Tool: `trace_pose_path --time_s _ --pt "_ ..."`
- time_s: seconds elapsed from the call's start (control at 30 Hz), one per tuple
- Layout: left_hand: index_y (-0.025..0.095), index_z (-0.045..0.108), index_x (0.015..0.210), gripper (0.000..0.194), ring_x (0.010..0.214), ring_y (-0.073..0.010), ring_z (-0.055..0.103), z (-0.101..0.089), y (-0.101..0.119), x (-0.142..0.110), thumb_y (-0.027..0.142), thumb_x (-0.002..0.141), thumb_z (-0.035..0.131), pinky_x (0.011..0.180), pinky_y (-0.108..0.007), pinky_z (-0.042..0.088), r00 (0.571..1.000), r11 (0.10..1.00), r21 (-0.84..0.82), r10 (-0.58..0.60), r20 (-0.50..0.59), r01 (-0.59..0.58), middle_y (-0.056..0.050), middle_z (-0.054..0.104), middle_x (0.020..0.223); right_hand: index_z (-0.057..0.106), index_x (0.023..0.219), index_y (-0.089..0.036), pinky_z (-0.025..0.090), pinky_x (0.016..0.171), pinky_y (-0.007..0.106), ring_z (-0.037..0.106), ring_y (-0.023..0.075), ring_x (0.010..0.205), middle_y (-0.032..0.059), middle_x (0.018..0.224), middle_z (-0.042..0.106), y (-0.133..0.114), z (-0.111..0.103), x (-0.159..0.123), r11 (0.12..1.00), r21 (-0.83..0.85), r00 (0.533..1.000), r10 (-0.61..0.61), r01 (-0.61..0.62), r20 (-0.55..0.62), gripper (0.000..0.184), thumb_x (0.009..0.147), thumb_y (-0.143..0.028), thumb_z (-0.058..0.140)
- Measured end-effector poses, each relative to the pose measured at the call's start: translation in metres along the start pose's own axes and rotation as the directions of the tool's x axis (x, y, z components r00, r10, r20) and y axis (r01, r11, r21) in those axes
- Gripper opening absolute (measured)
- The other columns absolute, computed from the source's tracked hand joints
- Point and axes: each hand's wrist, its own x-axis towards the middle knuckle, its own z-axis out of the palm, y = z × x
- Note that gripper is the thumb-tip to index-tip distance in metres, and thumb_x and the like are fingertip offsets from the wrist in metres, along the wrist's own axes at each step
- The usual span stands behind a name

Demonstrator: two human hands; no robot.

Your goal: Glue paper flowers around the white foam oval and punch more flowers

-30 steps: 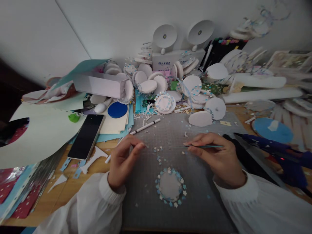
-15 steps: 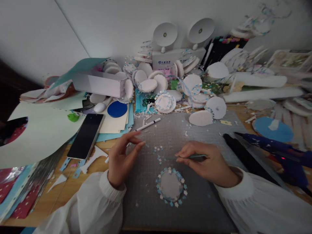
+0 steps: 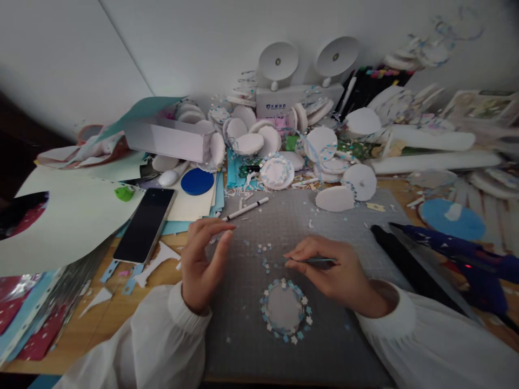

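A pair of thin tweezers (image 3: 314, 260) is pinched in my right hand (image 3: 334, 267), tips pointing left over the grey cutting mat (image 3: 243, 346). Just left of those tips lie small loose white and blue paper flowers (image 3: 265, 248). My left hand (image 3: 205, 262) hovers at the mat's left side, thumb and forefinger apart, nothing visible between them. Below and between the hands rests a round white disc (image 3: 283, 307), ringed with tiny blue and white flowers. A white pen with black bands (image 3: 247, 208) lies beyond my left hand.
At right lie a blue glue gun (image 3: 450, 243) with a red light and a black tube-like item (image 3: 409, 265). A phone (image 3: 144, 226) is at left, beside a blue disc (image 3: 197, 181). White discs (image 3: 249, 143) crowd the back, before a two-headed lamp (image 3: 300, 97).
My right hand has shifted slightly left with the tweezers. My left hand's thumb and forefinger have drawn a little to the left. The flower-ringed disc stays in place.
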Motion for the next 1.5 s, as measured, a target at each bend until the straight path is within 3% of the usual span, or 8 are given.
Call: trace_pose_path --time_s 0.1,0.27,0.57,0.87,1.0,1.3,1.5 --pt "0.02 0.06 0.106 0.02 0.104 -0.0212 0.053 0.0 0.001 0.0 0.017 0.087 0.056 0.093 -0.038 0.04 1.0 1.0 -0.022 -0.001 -0.009 0.001 -0.007 0.058 0.105 0.061 0.07 -0.02 0.053 0.06 0.025 0.067 0.0147 0.066 0.0028 0.07 0.07 0.0 0.005 0.0 1.0 -0.004 1.0 -0.004 0.005 0.026 0.013 0.075 -0.013 0.07" --pt "0.02 0.058 0.106 0.018 0.106 -0.0217 0.052 0.001 0.001 -0.003 0.018 0.088 0.055 0.095 -0.039 0.039 0.999 0.999 -0.045 -0.03 0.024 0.031 -0.007 0.056 0.106 0.062 0.07 -0.02 0.053 0.059 0.026 0.067 0.0147 0.064 0.0027 0.069 0.07 0.0 0.008 -0.002 0.999 -0.036 0.999 0.01 -0.008 0.053 0.012 0.076 -0.013 0.069" --pt "0.021 0.061 0.1 0.014 0.099 -0.0213 0.053 0.002 0.003 -0.007 0.017 0.088 0.055 0.089 -0.039 0.04 0.991 0.998 -0.047 -0.025 0.135 0.031 -0.006 0.056 0.099 0.063 0.071 -0.021 0.056 0.062 0.024 0.069 0.0148 0.069 0.0009 0.07 0.07 -0.006 -0.002 0.001 0.99 0.106 0.988 0.103 -0.091 -0.115 0.013 0.073 -0.013 0.073" --pt "0.021 0.062 0.101 0.016 0.098 -0.0211 0.052 0.003 0.004 -0.009 0.018 0.09 0.051 0.088 -0.039 0.039 0.984 0.995 -0.07 -0.06 0.17 0.072 -0.006 0.054 0.098 0.061 0.069 -0.02 0.053 0.059 0.026 0.066 0.0148 0.064 0.0032 0.069 0.07 -0.003 0.004 -0.001 0.998 -0.06 0.998 0.002 0.001 0.056 0.012 0.077 -0.015 0.069" --pt "0.021 0.062 0.102 0.016 0.098 -0.0215 0.052 0.003 0.004 -0.009 0.018 0.091 0.051 0.089 -0.039 0.039 0.983 0.994 -0.073 -0.064 0.174 0.077 -0.006 0.054 0.098 0.062 0.07 -0.02 0.052 0.059 0.026 0.066 0.014 0.064 0.002 0.069 0.07 -0.003 0.007 -0.001 0.995 -0.088 0.997 -0.04 0.046 0.066 0.012 0.077 -0.012 0.068" --pt "0.021 0.063 0.102 0.017 0.097 -0.0217 0.052 0.002 0.002 -0.009 0.019 0.091 0.051 0.088 -0.038 0.04 0.983 0.993 -0.091 -0.052 0.176 0.069 -0.007 0.055 0.097 0.063 0.071 -0.022 0.055 0.06 0.027 0.068 0.0163 0.066 0.0029 0.07 0.071 -0.008 -0.001 -0.001 0.999 -0.01 0.995 0.03 -0.031 -0.098 0.013 0.074 -0.013 0.072" --pt "0.02 0.064 0.101 0.016 0.095 -0.0217 0.053 0.003 0.006 -0.008 0.019 0.089 0.053 0.086 -0.038 0.043 0.973 0.993 -0.088 -0.053 0.226 0.075 -0.008 0.056 0.096 0.062 0.072 -0.022 0.056 0.061 0.025 0.069 0.0157 0.068 0.0013 0.07 0.07 -0.008 -0.003 -0.002 0.997 0.047 0.991 0.063 -0.058 -0.121 0.015 0.073 -0.012 0.073"
